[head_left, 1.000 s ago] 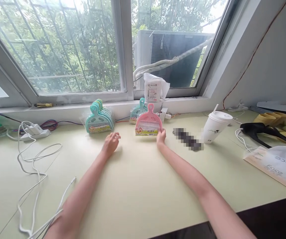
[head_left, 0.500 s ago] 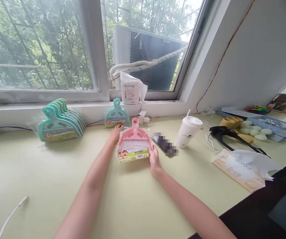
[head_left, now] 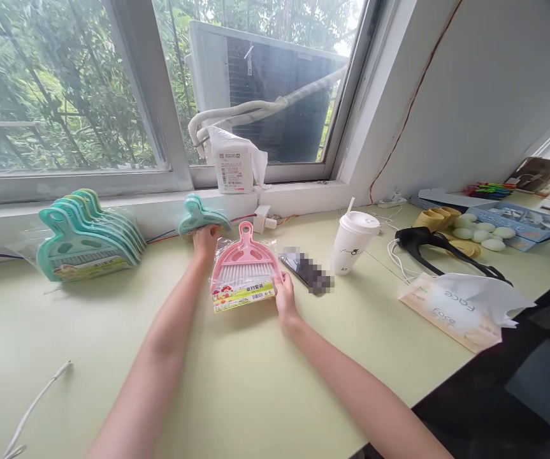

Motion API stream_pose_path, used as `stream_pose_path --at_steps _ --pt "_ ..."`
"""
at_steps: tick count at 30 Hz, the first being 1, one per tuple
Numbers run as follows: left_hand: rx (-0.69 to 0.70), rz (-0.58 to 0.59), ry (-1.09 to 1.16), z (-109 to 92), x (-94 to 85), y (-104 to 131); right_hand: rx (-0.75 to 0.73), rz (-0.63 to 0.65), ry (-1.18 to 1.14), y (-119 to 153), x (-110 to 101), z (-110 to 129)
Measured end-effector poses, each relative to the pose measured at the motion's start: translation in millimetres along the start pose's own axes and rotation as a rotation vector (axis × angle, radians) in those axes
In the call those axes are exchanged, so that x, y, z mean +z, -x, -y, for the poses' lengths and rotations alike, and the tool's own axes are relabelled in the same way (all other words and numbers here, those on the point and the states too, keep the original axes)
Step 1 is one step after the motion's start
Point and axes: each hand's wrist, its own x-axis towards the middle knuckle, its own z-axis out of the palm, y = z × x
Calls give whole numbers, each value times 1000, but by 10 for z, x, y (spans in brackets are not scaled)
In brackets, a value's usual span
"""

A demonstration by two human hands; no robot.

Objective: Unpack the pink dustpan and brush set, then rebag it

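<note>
A pink mini dustpan set (head_left: 243,269) in clear wrapping stands tilted on the pale green table (head_left: 236,382), and my right hand (head_left: 285,299) grips its lower right corner. Behind it, my left hand (head_left: 205,240) holds a teal dustpan set (head_left: 202,215) by its lower edge, tipped near the window sill. A stack of several teal dustpan sets (head_left: 83,234) in a bag lies to the left, apart from both hands.
A blurred phone (head_left: 306,272) and a white cup with straw (head_left: 352,242) sit right of the pink set. A tissue pack (head_left: 456,308), black strap, yellow items and white pods lie further right. A white packet (head_left: 231,164) rests on the sill; a white cable (head_left: 36,405) lies front left.
My right hand has pulled the pink dustpan set closer to me. My left hand reached past it and took hold of the single teal set by the sill, tipping it. The view swung right.
</note>
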Motion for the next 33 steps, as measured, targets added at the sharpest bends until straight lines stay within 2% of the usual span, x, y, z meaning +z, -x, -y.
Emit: stream_pose_path --at_steps 3,6,10,12,14,16,18,20,22,23,25,28,30,33 --pt "-39 16 42 -22 -109 -266 9 11 9 2 -3 28" --pt "0 31 65 -18 -190 -453 12 27 15 14 -5 45" --pt "112 157 139 30 -206 -428 12 31 23 22 -5 35" --pt "108 129 194 68 -208 -333 8 29 20 17 -3 20" --pt "77 81 293 107 -236 -198 -5 31 13 10 -2 7" --pt "33 111 459 136 -300 -11 -8 39 9 4 -3 -1" --pt "-31 268 675 142 -398 244 -10 53 9 -1 -5 -2" --pt "-97 519 866 116 -512 564 -26 79 3 -4 -2 -3" --pt "-138 725 951 61 -623 911 -36 122 7 -9 7 -7" --pt "-156 758 956 29 -676 1078 -34 153 17 -11 14 -11" --pt "-194 708 969 -23 -781 1369 -22 229 65 -11 30 -25" --pt "-251 545 1009 -9 -950 1672 -79 363 225 22 51 -42" --pt "-307 463 1027 73 -1066 1815 -271 334 405 84 80 -35" --pt "-442 322 1076 239 -1215 2027 -674 216 686 265 210 -9"
